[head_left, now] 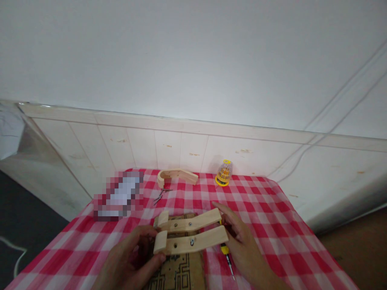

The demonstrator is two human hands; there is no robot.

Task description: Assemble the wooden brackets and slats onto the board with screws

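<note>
Two curved wooden pieces [189,233] lie side by side above a brown patterned board [178,274] on the red-and-white checked tablecloth [266,209]. My left hand [133,257] has its fingers curled round the hooked left ends of the wooden pieces. My right hand [242,241] rests with fingers stretched out against their right ends. A small yellow-handled screwdriver [226,255] lies on the cloth just under my right hand.
A third curved wooden piece [177,176] lies at the table's far edge, with a small metal tool [161,195] in front of it. A yellow-based clear container of bits [224,173] stands by the wall. A blurred-out object [119,195] sits at the left.
</note>
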